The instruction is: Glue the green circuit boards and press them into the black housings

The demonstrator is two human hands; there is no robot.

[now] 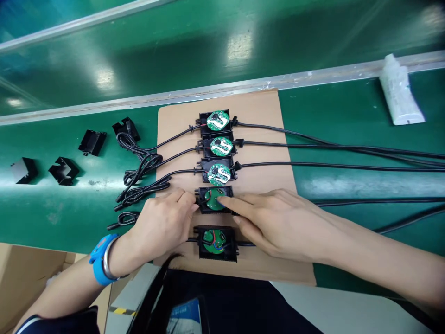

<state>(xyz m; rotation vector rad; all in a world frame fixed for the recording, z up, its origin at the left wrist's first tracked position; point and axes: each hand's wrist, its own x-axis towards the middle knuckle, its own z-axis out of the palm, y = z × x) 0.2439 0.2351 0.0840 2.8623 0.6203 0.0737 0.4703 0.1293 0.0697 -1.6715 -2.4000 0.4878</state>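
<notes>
Several black plastic cases lie in a column, with round green circuit boards in or on them. My left hand (170,222) is closed in a pinch at the left end of the fourth case (227,190), where its black cable enters; the fingers hide the pinched spot. My right hand (267,218) stretches its index finger onto that case's green circuit board (212,200). Its thumb is apart, by the case's right end. Nearest me, another case (229,253) holds a board (215,241) with red and blue wires. Three farther boards (221,146) carry white paste and sit partly tilted over their cases.
Cardboard (257,104) lies under the cases on a green bench. Coiled black cables (142,162) and several loose black covers (93,141) are at left. Long black cables (347,166) run off right. A white tube (401,93) lies by the metal ledge at the back right.
</notes>
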